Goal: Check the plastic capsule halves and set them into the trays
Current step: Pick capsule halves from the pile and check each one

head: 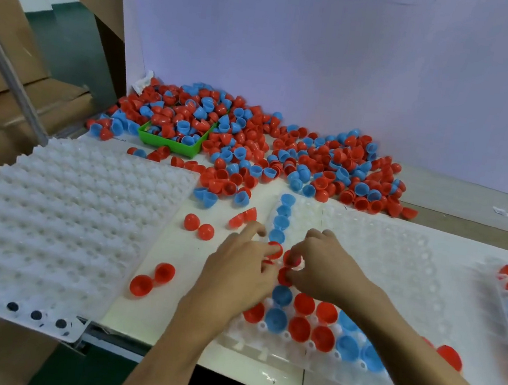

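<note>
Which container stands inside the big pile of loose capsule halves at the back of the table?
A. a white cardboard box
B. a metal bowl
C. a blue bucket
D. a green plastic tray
D: a green plastic tray sits in the left part of the pile of loose capsule halves, itself filled with red and blue halves.

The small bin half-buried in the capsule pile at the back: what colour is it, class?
Bright green; the small bin shows best in the head view.
</note>
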